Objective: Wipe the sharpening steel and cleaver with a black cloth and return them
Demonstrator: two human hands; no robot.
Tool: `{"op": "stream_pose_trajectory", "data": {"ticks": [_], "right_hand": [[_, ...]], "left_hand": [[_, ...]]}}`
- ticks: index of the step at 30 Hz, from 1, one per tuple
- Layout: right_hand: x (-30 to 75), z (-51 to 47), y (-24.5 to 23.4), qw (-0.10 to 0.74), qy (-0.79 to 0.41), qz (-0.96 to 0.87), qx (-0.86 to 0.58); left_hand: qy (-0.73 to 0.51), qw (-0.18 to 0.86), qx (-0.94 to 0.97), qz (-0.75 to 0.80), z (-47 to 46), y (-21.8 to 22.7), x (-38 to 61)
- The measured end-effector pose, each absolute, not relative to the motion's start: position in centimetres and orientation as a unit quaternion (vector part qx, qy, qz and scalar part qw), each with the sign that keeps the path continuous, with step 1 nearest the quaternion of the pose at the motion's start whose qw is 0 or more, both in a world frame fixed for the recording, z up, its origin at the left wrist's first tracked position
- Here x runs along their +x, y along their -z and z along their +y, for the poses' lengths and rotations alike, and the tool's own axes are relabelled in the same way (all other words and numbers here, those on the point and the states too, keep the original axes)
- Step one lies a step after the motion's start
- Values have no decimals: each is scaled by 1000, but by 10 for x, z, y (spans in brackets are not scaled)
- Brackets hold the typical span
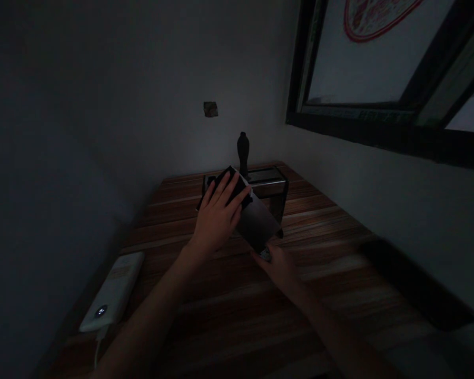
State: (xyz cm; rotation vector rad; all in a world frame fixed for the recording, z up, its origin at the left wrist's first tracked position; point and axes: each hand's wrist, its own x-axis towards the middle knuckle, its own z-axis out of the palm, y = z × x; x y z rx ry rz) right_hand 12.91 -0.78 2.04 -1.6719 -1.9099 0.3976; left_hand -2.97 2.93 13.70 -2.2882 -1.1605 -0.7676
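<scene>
My right hand (pixel 280 268) is closed around the handle end of a broad grey blade (pixel 258 221), which looks like a cleaver. The blade tilts up toward the left, above the wooden table (pixel 205 295). My left hand (pixel 217 213) presses a black cloth (pixel 239 190) over the far end of the blade, fingers spread across it. Just behind stands a metal-framed knife stand (pixel 270 184) with a black handle (pixel 243 150) rising from it. Dim light and my hand hide the handle in my grip and the cloth's full outline.
A white power bank (pixel 120 284) with a cable lies at the table's left edge. A dark, blurred long object (pixel 418 284) is at the right by the wall. Walls close in on both sides; a dark-framed window (pixel 351 110) is at upper right.
</scene>
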Motion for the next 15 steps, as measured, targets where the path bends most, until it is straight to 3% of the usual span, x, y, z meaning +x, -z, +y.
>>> {"op": "stream_pose_trajectory", "data": {"ticks": [15], "right_hand": [[129,-9,-24,286,-152,-715,-620]], "left_hand": [[286,225,-834,-415,25,-128,-23]]}}
